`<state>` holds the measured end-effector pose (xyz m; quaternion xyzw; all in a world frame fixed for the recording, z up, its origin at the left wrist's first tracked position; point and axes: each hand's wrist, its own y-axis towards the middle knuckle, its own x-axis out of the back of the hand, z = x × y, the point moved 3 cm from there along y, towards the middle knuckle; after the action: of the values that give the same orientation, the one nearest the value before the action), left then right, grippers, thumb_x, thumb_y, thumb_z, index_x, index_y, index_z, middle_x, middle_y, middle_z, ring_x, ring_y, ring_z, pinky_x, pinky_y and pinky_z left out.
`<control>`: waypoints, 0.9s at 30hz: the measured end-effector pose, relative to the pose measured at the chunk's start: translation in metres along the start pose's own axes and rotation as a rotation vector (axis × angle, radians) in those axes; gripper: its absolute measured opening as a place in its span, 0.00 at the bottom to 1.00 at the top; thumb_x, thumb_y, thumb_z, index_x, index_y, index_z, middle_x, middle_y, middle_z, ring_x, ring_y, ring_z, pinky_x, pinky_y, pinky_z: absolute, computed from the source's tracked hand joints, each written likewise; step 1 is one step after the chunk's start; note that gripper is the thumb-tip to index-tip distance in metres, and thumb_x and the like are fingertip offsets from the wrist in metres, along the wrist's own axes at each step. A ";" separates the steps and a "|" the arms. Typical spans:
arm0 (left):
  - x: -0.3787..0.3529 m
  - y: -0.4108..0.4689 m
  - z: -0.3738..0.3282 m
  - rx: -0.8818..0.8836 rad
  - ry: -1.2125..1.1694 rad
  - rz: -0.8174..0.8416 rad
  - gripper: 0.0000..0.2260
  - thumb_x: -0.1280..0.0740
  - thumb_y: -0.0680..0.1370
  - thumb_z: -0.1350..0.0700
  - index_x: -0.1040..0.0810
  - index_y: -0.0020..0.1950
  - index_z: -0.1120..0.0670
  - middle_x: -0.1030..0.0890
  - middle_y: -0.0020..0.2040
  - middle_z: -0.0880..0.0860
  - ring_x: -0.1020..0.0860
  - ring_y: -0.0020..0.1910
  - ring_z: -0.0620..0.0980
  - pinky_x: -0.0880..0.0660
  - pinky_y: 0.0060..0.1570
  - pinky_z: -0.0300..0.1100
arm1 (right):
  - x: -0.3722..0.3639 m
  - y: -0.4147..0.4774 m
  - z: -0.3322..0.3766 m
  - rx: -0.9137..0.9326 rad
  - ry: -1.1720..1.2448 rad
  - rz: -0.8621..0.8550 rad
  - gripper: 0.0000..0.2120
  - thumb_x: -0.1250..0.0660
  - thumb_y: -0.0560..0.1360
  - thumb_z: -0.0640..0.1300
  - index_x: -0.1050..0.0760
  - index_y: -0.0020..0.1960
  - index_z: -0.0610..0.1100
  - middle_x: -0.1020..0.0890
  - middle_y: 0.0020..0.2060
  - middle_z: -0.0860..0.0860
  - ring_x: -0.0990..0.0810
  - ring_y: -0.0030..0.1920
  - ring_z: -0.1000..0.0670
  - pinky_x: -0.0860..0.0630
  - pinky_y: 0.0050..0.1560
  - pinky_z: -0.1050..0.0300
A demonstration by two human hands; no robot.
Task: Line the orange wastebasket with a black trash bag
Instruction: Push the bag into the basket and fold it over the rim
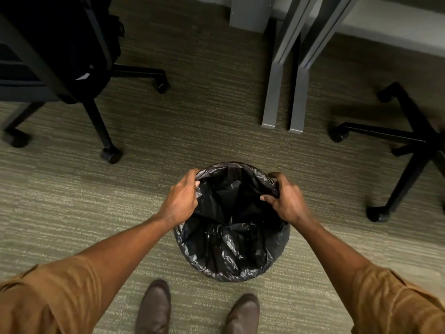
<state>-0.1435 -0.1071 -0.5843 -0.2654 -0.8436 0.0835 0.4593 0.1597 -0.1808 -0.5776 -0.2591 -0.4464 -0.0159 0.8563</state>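
A black trash bag (231,247) stands open on the carpet in front of me, its mouth spread into a round opening and its plastic draped down the outside. The orange wastebasket is fully hidden under the bag. My left hand (181,200) grips the bag's edge on the left side of the rim. On the right side of the rim, my right hand (286,201) pinches the bag's edge with thumb and fingers. Both arms reach down from brown sleeves.
A black office chair (72,56) with wheeled legs stands at the back left. Another chair base (409,141) is at the right. Two grey desk legs (284,92) rise behind the bag. My two brown shoes (156,309) are on the carpet just in front of the bag.
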 end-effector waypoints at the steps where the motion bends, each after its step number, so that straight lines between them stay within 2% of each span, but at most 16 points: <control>1: 0.000 0.000 0.000 0.007 -0.004 0.008 0.26 0.38 0.84 0.68 0.38 0.82 0.58 0.22 0.74 0.64 0.16 0.60 0.62 0.16 0.61 0.57 | -0.002 -0.007 -0.007 -0.040 0.060 -0.027 0.34 0.18 0.74 0.49 0.31 0.75 0.47 0.13 0.60 0.41 0.13 0.57 0.40 0.23 0.51 0.56; 3: 0.000 0.001 -0.001 0.024 -0.018 0.029 0.23 0.40 0.87 0.66 0.38 0.82 0.57 0.21 0.71 0.64 0.15 0.52 0.58 0.14 0.51 0.51 | -0.010 -0.019 -0.019 -0.093 0.118 -0.079 0.35 0.17 0.73 0.50 0.30 0.74 0.46 0.14 0.62 0.43 0.14 0.59 0.40 0.26 0.53 0.57; 5: 0.003 0.001 -0.003 0.038 -0.053 0.045 0.22 0.42 0.89 0.62 0.39 0.83 0.54 0.21 0.71 0.63 0.14 0.50 0.58 0.14 0.46 0.52 | -0.018 -0.030 -0.026 -0.140 0.205 -0.083 0.38 0.17 0.72 0.52 0.32 0.75 0.45 0.15 0.66 0.45 0.16 0.65 0.40 0.23 0.60 0.53; 7: 0.006 -0.002 -0.004 0.075 -0.117 0.043 0.21 0.43 0.90 0.52 0.40 0.83 0.52 0.22 0.74 0.62 0.15 0.60 0.61 0.14 0.56 0.59 | -0.026 -0.040 -0.029 -0.181 0.339 -0.066 0.44 0.17 0.71 0.56 0.36 0.79 0.47 0.19 0.71 0.47 0.19 0.70 0.43 0.23 0.67 0.50; 10: 0.009 -0.015 -0.001 0.137 -0.207 -0.002 0.31 0.44 0.86 0.36 0.41 0.84 0.51 0.28 0.82 0.59 0.23 0.74 0.60 0.22 0.70 0.66 | -0.029 -0.059 -0.028 -0.246 0.436 -0.190 0.56 0.19 0.68 0.66 0.44 0.84 0.46 0.26 0.78 0.45 0.25 0.75 0.44 0.24 0.74 0.43; 12: 0.010 -0.029 0.005 0.165 -0.203 -0.082 0.37 0.42 0.82 0.30 0.40 0.85 0.52 0.31 0.83 0.57 0.25 0.76 0.58 0.23 0.71 0.64 | -0.027 -0.075 -0.025 -0.309 0.372 -0.359 0.57 0.20 0.67 0.68 0.42 0.83 0.43 0.26 0.76 0.43 0.24 0.73 0.43 0.22 0.70 0.43; 14: 0.011 -0.045 0.012 0.215 -0.225 -0.163 0.43 0.37 0.76 0.27 0.36 0.82 0.53 0.27 0.79 0.56 0.22 0.72 0.56 0.19 0.67 0.62 | -0.029 -0.093 -0.019 -0.355 0.287 -0.480 0.51 0.19 0.68 0.66 0.37 0.79 0.42 0.23 0.70 0.42 0.21 0.65 0.43 0.20 0.60 0.46; 16: 0.008 -0.059 0.017 0.249 -0.255 -0.207 0.44 0.28 0.71 0.28 0.32 0.79 0.53 0.23 0.73 0.54 0.20 0.66 0.53 0.17 0.64 0.57 | -0.036 -0.108 -0.009 -0.393 0.259 -0.503 0.45 0.17 0.69 0.60 0.34 0.75 0.42 0.22 0.65 0.42 0.23 0.57 0.46 0.22 0.52 0.50; 19: -0.002 -0.072 0.019 0.295 -0.293 -0.135 0.42 0.18 0.72 0.40 0.32 0.78 0.54 0.22 0.74 0.54 0.21 0.69 0.56 0.19 0.68 0.58 | -0.049 -0.123 -0.002 -0.435 0.329 -0.461 0.42 0.15 0.69 0.50 0.33 0.74 0.40 0.22 0.65 0.40 0.23 0.57 0.45 0.24 0.54 0.51; 21: -0.010 -0.077 0.018 0.321 -0.315 -0.089 0.36 0.19 0.76 0.52 0.32 0.79 0.55 0.20 0.74 0.57 0.18 0.68 0.60 0.18 0.67 0.61 | -0.057 -0.126 -0.003 -0.460 0.425 -0.424 0.39 0.16 0.72 0.42 0.34 0.75 0.40 0.20 0.66 0.39 0.19 0.63 0.39 0.21 0.61 0.45; 22: -0.012 -0.078 0.019 0.336 -0.330 -0.083 0.32 0.22 0.79 0.57 0.33 0.79 0.55 0.18 0.71 0.57 0.15 0.62 0.60 0.15 0.62 0.60 | -0.060 -0.126 -0.004 -0.470 0.453 -0.398 0.38 0.18 0.73 0.39 0.35 0.76 0.41 0.18 0.65 0.38 0.18 0.64 0.37 0.20 0.64 0.43; 24: -0.015 -0.079 0.020 0.356 -0.357 -0.087 0.27 0.27 0.82 0.63 0.32 0.78 0.55 0.15 0.66 0.56 0.13 0.48 0.54 0.11 0.47 0.48 | -0.064 -0.126 -0.008 -0.480 0.465 -0.370 0.35 0.22 0.76 0.34 0.36 0.77 0.42 0.15 0.60 0.38 0.15 0.57 0.37 0.19 0.60 0.44; 25: -0.016 -0.079 0.020 0.360 -0.378 -0.085 0.26 0.28 0.82 0.64 0.32 0.78 0.55 0.15 0.66 0.56 0.13 0.47 0.50 0.12 0.44 0.42 | -0.065 -0.125 -0.011 -0.476 0.468 -0.363 0.34 0.23 0.77 0.33 0.36 0.77 0.43 0.14 0.58 0.38 0.14 0.50 0.41 0.19 0.56 0.47; 26: -0.017 -0.078 0.020 0.366 -0.401 -0.080 0.25 0.29 0.83 0.65 0.32 0.79 0.55 0.16 0.67 0.56 0.13 0.51 0.50 0.12 0.48 0.41 | -0.066 -0.125 -0.013 -0.466 0.477 -0.349 0.34 0.24 0.77 0.33 0.36 0.77 0.43 0.14 0.58 0.39 0.15 0.45 0.47 0.20 0.52 0.51; 27: -0.018 -0.078 0.021 0.370 -0.428 -0.074 0.25 0.30 0.83 0.65 0.32 0.79 0.55 0.17 0.69 0.56 0.13 0.59 0.54 0.12 0.57 0.48 | -0.067 -0.124 -0.015 -0.453 0.492 -0.329 0.34 0.24 0.77 0.33 0.36 0.77 0.43 0.14 0.58 0.41 0.16 0.43 0.49 0.22 0.51 0.54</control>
<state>-0.1817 -0.1804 -0.5795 -0.1224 -0.9008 0.2736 0.3142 0.0982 -0.3089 -0.5829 -0.3553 -0.2480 -0.3137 0.8449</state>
